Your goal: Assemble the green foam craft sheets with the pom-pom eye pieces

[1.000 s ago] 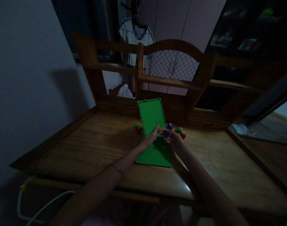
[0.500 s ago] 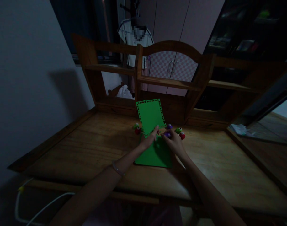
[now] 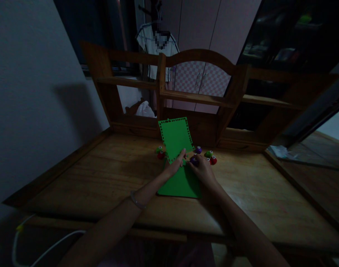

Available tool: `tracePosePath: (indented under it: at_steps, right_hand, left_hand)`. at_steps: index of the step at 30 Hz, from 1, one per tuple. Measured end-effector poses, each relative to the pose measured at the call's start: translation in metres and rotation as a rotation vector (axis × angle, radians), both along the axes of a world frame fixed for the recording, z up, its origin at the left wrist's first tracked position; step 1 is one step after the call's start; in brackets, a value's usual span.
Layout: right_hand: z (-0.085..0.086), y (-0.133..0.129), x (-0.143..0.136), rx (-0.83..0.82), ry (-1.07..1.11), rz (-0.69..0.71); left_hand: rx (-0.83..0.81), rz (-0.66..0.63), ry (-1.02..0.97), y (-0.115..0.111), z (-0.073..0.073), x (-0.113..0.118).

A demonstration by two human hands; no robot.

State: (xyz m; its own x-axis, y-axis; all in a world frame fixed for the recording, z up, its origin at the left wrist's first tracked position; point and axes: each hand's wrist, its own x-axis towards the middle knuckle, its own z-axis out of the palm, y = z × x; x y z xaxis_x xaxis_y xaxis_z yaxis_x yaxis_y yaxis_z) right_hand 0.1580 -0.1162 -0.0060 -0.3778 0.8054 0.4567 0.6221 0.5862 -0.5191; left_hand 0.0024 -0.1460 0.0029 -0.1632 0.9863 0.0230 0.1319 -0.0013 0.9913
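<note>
A green sheet with a row of small holes along its border [image 3: 175, 137] stands tilted at the back of a flat green board [image 3: 179, 183] on the wooden desk. My left hand [image 3: 178, 162] is at the lower edge of the upright sheet; its closed fingers partly hide whatever is between them. Just to its right, my right hand [image 3: 202, 167] has its fingers closed on a small purple piece with an eye [image 3: 194, 160]. A second purple piece [image 3: 198, 150] sits behind that hand. Green [image 3: 209, 154] and red [image 3: 213, 160] pieces lie to its right.
Left of the sheet are a green piece [image 3: 159, 149] and a red one [image 3: 160, 155]. A wooden shelf unit [image 3: 197, 97] rises along the desk's back edge. A white cable [image 3: 58, 243] hangs at the lower left, below the desk's front edge.
The view has shifted slightly. My right hand has turned a little around the purple piece, and another red piece now shows beside it. My left hand stays at the sheet.
</note>
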Motion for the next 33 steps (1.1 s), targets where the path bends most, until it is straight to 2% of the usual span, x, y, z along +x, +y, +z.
tracePosePath:
  at_steps: [3,12,17,24,33]
  right_hand:
    - [0.000,0.001,0.001,-0.012,0.009,-0.018]
    - [-0.006,0.010,0.009,-0.054,0.064,-0.055]
    - [-0.003,0.009,0.011,-0.039,0.035,-0.099]
    - [-0.003,0.009,0.018,0.027,-0.039,-0.132]
    - [-0.002,0.014,0.019,0.017,-0.092,-0.139]
  left_hand:
    - [0.029,0.045,0.025,0.000,0.000,0.001]
    - [0.021,0.058,0.025,-0.002,0.003,0.002]
    - [0.026,0.059,0.057,-0.003,0.003,0.001]
    - [-0.008,0.043,0.057,-0.008,0.011,0.003]
    - [-0.001,0.058,0.058,-0.006,0.008,0.002]
